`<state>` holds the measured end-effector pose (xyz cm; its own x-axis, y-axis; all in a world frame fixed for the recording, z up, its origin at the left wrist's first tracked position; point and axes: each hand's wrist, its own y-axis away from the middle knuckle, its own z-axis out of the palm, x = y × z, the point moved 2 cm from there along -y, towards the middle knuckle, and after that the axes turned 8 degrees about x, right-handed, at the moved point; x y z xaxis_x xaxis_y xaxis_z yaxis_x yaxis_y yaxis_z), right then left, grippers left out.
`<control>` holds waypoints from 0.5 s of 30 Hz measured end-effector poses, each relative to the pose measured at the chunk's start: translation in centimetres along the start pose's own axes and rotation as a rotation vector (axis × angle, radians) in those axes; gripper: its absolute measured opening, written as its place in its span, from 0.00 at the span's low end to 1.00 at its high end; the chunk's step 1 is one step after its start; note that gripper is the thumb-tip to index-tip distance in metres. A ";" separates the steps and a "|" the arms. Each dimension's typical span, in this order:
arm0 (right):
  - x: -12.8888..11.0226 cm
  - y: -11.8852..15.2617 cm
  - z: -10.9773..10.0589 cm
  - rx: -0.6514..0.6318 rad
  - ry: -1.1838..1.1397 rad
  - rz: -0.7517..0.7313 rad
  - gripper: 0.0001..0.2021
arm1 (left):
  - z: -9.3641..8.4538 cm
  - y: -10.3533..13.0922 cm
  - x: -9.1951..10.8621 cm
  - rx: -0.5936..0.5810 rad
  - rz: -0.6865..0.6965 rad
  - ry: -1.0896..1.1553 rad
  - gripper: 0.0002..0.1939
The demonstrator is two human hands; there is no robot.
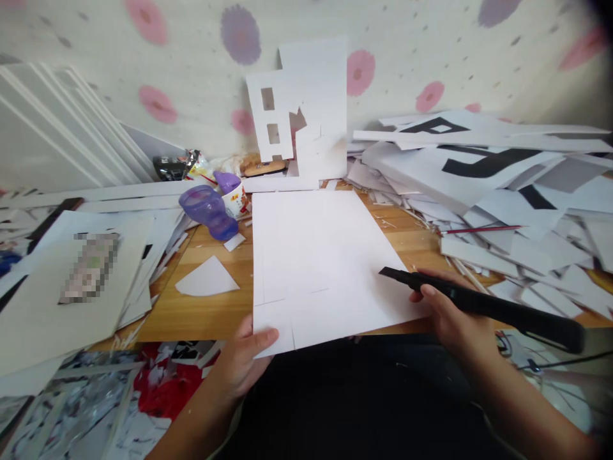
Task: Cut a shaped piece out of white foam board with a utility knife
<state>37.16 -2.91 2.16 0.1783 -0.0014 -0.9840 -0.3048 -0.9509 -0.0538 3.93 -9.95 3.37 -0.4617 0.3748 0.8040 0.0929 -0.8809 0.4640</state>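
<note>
One flower-patterned wall [191,38] rises behind a wooden desk [196,313], which carries a heap of white board scraps [498,207] on the right, a large white sheet [320,255] flat at its middle by the near edge, and a white board with cut-out openings [320,89] upright at the back. The left hand [251,348] pinches the sheet's near-left corner, thumb on top, while the right hand [454,319] grips a black utility knife [483,301], blade pointing left over the sheet. Left of the sheet are a translucent purple cup [208,211] and a fan-shaped white piece [208,280].
</note>
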 end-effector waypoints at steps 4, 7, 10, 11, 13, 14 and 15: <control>0.7 0.6 -0.5 0.051 0.018 -0.018 0.18 | 0.0 0.0 -0.7 -0.059 -0.021 0.032 0.29; 0.6 0.7 -0.8 0.118 0.106 -0.057 0.18 | 0.4 -0.1 -0.6 -0.089 -0.006 0.037 0.24; 0.5 0.7 -1.0 0.114 0.202 -0.154 0.19 | 0.8 -0.3 -0.6 -0.095 -0.007 0.032 0.21; 0.6 0.8 -0.9 0.103 0.217 -0.189 0.19 | 0.9 -0.4 -0.6 -0.090 -0.011 0.028 0.21; 0.7 1.1 -0.7 0.087 0.235 -0.256 0.19 | 1.0 -0.6 -0.8 -0.083 -0.022 0.022 0.22; 0.8 1.2 -0.5 0.088 0.250 -0.292 0.19 | 1.1 -0.6 -0.8 -0.083 -0.023 0.019 0.22; 0.9 1.3 -0.3 0.088 0.266 -0.327 0.19 | 1.2 -0.6 -0.9 -0.084 -0.026 0.014 0.21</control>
<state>37.21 -4.27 1.30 0.5107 0.2052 -0.8349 -0.2687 -0.8844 -0.3817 5.31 -9.40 2.77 -0.4755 0.3943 0.7864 0.0070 -0.8922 0.4516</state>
